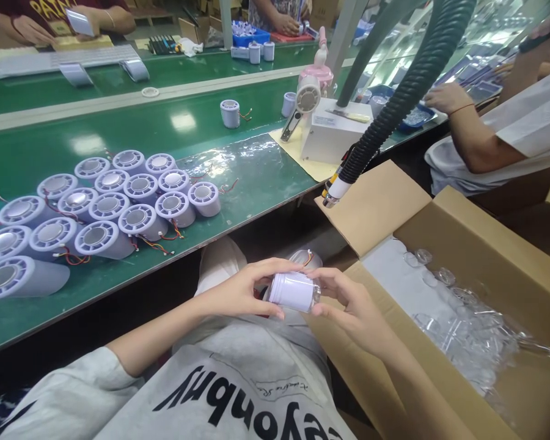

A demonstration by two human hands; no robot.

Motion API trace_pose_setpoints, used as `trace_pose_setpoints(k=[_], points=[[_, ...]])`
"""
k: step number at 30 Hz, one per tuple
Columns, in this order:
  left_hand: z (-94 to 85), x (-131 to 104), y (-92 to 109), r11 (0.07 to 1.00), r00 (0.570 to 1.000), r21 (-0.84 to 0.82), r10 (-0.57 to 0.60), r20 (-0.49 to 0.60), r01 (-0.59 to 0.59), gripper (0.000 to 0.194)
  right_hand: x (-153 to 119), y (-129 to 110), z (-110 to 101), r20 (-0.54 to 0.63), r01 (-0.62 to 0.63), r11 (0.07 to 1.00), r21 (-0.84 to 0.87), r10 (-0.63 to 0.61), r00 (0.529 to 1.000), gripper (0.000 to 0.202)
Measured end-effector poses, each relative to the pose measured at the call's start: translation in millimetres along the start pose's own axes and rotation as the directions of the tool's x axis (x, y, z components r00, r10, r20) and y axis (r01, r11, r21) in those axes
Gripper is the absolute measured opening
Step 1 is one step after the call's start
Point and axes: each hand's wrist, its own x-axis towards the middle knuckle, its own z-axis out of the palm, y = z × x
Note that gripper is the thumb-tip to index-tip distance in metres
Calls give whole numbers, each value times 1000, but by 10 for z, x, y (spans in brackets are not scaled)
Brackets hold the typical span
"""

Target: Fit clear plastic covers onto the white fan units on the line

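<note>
A lavender cylindrical housing (292, 291) lies on its side between my two hands, above my lap. My left hand (250, 290) is closed round its left end, thumb below and fingers on top. At the other end sits a clear plastic cover (316, 292), gripped by the fingers and thumb of my right hand (348, 302). Thin coloured wires (308, 258) show just above the housing. On the bench to the left stand several similar lavender housings (140, 186) with round vented ends and loose wires.
An open cardboard box (490, 235) at my right holds several clear plastic parts (472, 336). A black corrugated hose (387, 110) hangs above its corner. A white device (330, 131) and handheld fan (308, 98) stand on the green bench (22, 150). Co-workers' arms (467, 122) are nearby.
</note>
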Motion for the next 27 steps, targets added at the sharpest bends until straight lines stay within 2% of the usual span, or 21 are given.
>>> trace_pose_setpoints(k=[6,16,21,27], points=[[0,-17,-7,999,1000,49,11,10,-12,73,25,23,18,35,-137,971,197,133,991,29],[2,-28,-20,994,997,80,80,-22,-78,72,74,100,89,45,-240,875,421,244,969,33],[-3,-44,-33,989,993,97,119,-23,-116,71,98,142,141,124,-327,781,533,310,943,41],[-9,-65,-36,986,991,102,132,-11,-130,64,112,107,184,262,-479,652,588,407,875,51]])
